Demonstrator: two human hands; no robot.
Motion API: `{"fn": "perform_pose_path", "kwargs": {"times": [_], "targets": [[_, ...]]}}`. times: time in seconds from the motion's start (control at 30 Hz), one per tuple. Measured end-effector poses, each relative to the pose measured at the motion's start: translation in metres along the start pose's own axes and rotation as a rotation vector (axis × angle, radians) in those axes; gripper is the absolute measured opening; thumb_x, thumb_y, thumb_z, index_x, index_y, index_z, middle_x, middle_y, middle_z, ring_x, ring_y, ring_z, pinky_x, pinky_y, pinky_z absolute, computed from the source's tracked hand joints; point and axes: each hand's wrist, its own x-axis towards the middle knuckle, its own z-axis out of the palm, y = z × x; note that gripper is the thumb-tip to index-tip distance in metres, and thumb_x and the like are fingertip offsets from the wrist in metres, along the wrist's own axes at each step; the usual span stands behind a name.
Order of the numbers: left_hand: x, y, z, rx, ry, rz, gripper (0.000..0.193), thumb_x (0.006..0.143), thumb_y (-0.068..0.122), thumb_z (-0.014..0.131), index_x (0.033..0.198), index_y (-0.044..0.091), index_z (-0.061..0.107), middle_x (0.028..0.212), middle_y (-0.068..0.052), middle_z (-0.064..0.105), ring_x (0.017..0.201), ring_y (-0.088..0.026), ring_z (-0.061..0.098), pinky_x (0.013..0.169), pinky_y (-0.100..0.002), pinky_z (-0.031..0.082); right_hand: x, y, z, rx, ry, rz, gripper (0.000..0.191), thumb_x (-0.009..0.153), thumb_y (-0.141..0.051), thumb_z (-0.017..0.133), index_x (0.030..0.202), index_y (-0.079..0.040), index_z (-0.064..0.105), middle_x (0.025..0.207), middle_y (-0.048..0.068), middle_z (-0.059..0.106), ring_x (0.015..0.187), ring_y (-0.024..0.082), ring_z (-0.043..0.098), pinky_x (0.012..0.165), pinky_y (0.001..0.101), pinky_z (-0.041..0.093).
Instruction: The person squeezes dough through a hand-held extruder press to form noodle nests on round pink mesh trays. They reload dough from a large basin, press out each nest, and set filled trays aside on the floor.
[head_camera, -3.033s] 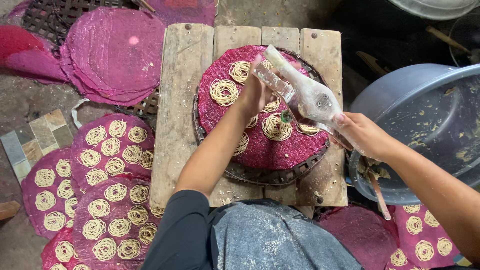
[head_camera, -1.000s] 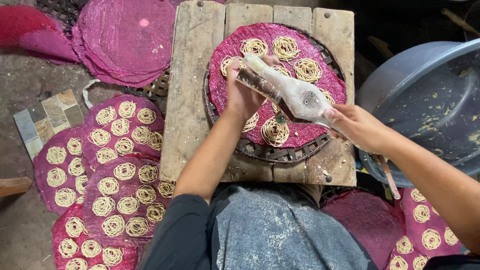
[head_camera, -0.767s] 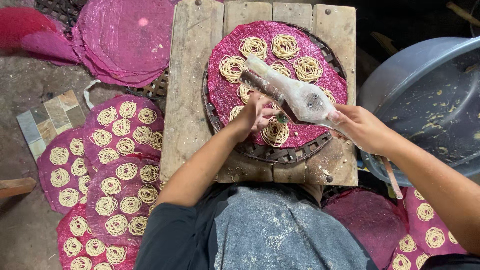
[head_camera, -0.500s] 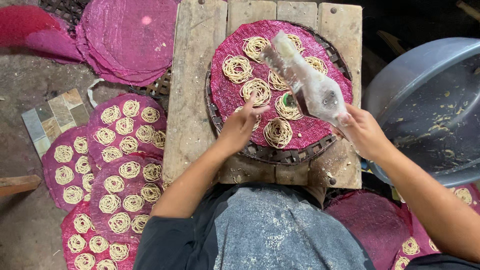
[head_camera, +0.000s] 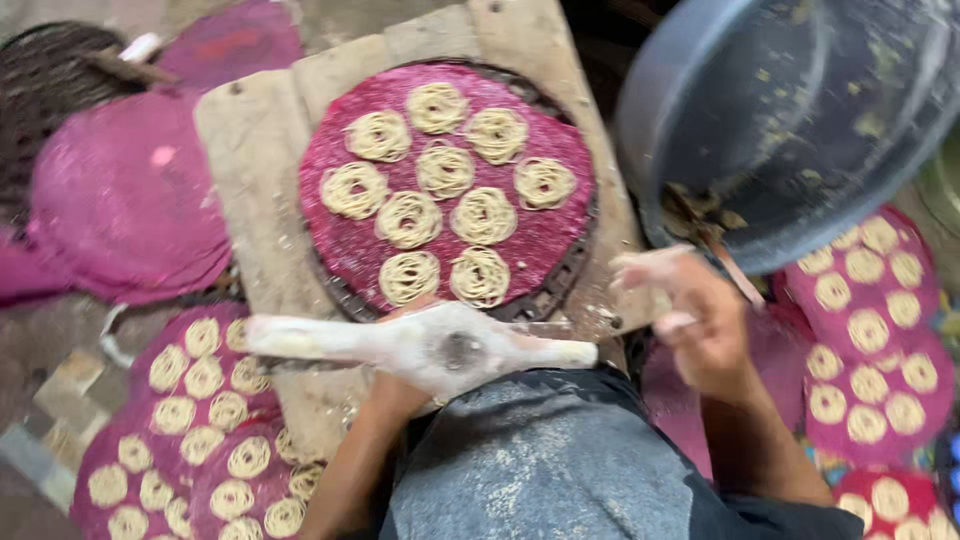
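Ten noodle coils (head_camera: 447, 190) fill round magenta mat (head_camera: 330, 235) on wooden surface (head_camera: 250, 150). Left hand (head_camera: 400, 385) grips flour-dusted wooden press (head_camera: 430, 345) at near edge; right hand (head_camera: 690, 315) loose, empty. Filling step looks finished.

No packages, labels, signs or screens appear in the head view; nothing in sight bears a wrapper or display.

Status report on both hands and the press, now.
Left hand grips the flour-dusted two-handled dough press. Right hand empty, beside the grey basin. Round magenta mat full of noodle coils.
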Motion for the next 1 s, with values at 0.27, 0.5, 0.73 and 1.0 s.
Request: {"fn": "perform_pose_path", "kwargs": {"times": [0.27, 0.5, 0.73, 1.0], "targets": [[-0.057, -0.232, -0.060, 1.018, 0.324, -0.019, 0.034, 0.094, 0.017, 0.067, 0.126, 0.006, 0.066, 0.126, -0.016, 0.066, 0.125, -0.031, 0.056, 0.112, -0.043, 0.044, -0.166, 0.203, -0.110, -0.018, 1.403, 0.197, 0.006, 0.109, -0.007, 0.056, 0.113, -0.010, 0.052, 0.093, 0.002, 0.051, 0.076, 0.008, 0.050, 0.064, 0.0219, 0.047], [-0.082, -0.217, -0.045, 0.112, 0.634, -0.329, 0.037, 0.093, 0.010, 0.065, 0.130, 0.005, 0.061, 0.124, -0.010, 0.064, 0.117, -0.024, 0.056, 0.101, -0.037, 0.046, -0.237, 0.269, 0.014, -0.853, 0.613, 1.472, 0.082, 0.073, -0.036, 0.086, 0.143, -0.019, 0.046, 0.146, 0.016, 0.041, 0.131, 0.042, 0.041, 0.102, 0.0536, 0.042], [-0.064, -0.169, -0.014, -0.147, 0.680, -0.282, 0.042, 0.091, 0.000, 0.064, 0.132, 0.006, 0.058, 0.122, -0.006, 0.062, 0.110, -0.017, 0.057, 0.093, -0.031, 0.047, -0.255, 0.258, -0.029, -0.963, 0.465, 1.071, 0.028, 0.100, -0.026, 0.058, 0.095, -0.004, 0.075, 0.098, 0.025, 0.072, 0.094, 0.046, 0.068, 0.087, 0.0535, 0.052], [-0.062, -0.176, -0.029, 0.275, 0.608, -0.039, 0.032, 0.090, 0.001, 0.065, 0.123, 0.002, 0.063, 0.116, -0.010, 0.065, 0.108, -0.022, 0.059, 0.094, -0.036, 0.049, -0.223, 0.201, -0.117, 0.444, 1.428, 0.207, 0.030, 0.106, -0.026, 0.055, 0.122, -0.004, 0.068, 0.114, 0.002, 0.068, 0.107, 0.014, 0.067, 0.095, 0.0283, 0.058]]}}
